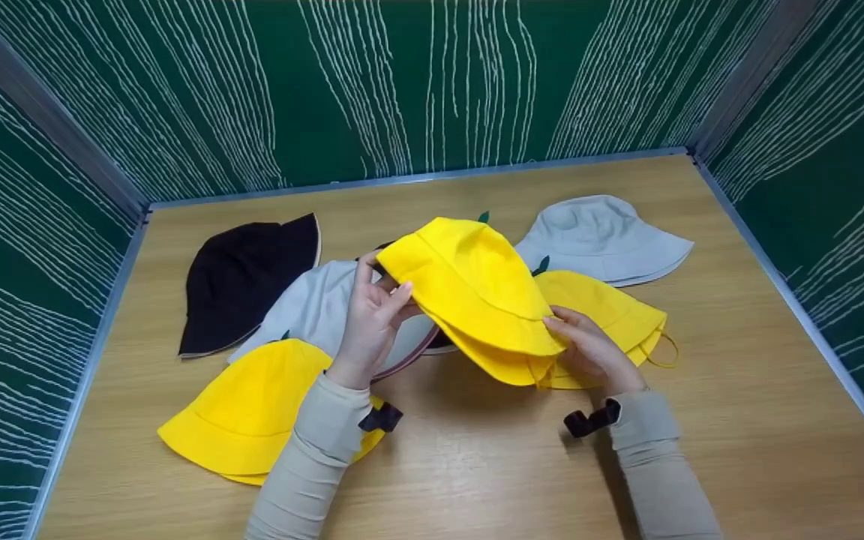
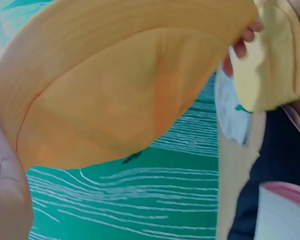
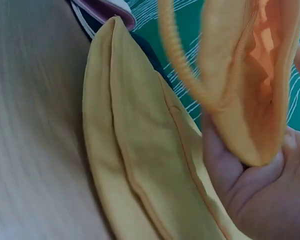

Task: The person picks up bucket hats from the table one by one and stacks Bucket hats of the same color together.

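A yellow bucket hat (image 1: 477, 285) is held up over the middle of the table between both hands. My left hand (image 1: 372, 322) pinches its brim at the left end, thumb on top. At the opposite end of the brim, my right hand (image 1: 589, 345) grips the cloth. A small green leaf tab (image 1: 484, 217) sticks out at the crown. In the right wrist view the brim edge (image 3: 250, 145) sits between thumb and fingers, and a thin yellow cord (image 3: 175, 60) hangs from it. Behind the right hand lies a second yellow hat (image 1: 597, 300), partly covered.
Another yellow hat (image 1: 252, 405) lies at front left, under the left forearm. A black hat (image 1: 244, 277) rests at back left, overlapped by a pale grey hat (image 1: 312, 307). At back right lies another pale hat (image 1: 597, 232). Green, white-streaked walls (image 1: 327, 90) enclose the table.
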`<state>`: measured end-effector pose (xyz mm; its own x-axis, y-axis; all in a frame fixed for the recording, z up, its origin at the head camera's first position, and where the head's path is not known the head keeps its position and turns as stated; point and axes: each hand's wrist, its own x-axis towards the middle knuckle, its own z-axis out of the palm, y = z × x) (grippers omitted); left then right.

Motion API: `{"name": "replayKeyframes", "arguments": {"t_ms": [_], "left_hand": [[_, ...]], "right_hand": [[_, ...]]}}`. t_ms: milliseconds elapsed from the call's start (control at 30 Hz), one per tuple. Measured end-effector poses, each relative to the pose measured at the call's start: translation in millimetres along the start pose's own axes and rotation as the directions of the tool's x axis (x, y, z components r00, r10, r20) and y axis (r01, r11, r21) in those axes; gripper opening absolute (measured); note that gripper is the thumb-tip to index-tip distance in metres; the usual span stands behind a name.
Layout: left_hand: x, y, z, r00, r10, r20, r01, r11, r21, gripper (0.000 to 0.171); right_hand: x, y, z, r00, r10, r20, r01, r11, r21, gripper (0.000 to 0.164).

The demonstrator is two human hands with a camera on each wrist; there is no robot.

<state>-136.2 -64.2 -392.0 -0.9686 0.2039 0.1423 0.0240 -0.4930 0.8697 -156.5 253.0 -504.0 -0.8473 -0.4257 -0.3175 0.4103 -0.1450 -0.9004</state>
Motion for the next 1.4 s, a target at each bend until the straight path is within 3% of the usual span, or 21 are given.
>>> {"name": "replayKeyframes", "arguments": {"t_ms": [100, 233, 467, 867, 1133, 1400], "left_hand": [[-3.0, -2.1, -10.4, 1.000, -0.021, -0.014, 0.022, 1.000, 0.022, 0.041], [-7.4, -2.3, -26.5, 0.996, -0.088, -0.033, 0.091, 0.988, 0.123, 0.040], [-13.8, 4.7, -50.7, 0.973, -0.214, -0.092, 0.232, 0.928, 0.292, 0.040], [-27.6, 9.3, -75.4, 0.940, -0.324, -0.103, 0.336, 0.840, 0.425, 0.041], [-40.4, 12.9, -85.7, 0.938, -0.330, -0.110, 0.339, 0.798, 0.498, 0.041], [-62.3, 25.3, -105.1, 0.916, -0.355, -0.189, 0.395, 0.707, 0.587, 0.042]], "right_hand": [[-0.9, 0.1, -0.9, 0.999, -0.020, -0.036, 0.019, 0.999, -0.028, 0.034], [-3.8, -2.7, -2.0, 0.995, -0.026, -0.097, 0.018, 0.997, -0.078, 0.035], [-9.2, -10.5, 0.6, 0.980, -0.098, -0.175, 0.058, 0.973, -0.222, 0.052], [-14.7, -16.1, 12.8, 0.969, -0.137, -0.208, 0.042, 0.914, -0.404, 0.054], [-18.8, -13.5, 20.4, 0.977, -0.155, -0.146, 0.066, 0.870, -0.488, 0.047], [-20.1, -13.8, 37.6, 0.993, -0.111, 0.034, 0.111, 0.825, -0.554, 0.039]]}}
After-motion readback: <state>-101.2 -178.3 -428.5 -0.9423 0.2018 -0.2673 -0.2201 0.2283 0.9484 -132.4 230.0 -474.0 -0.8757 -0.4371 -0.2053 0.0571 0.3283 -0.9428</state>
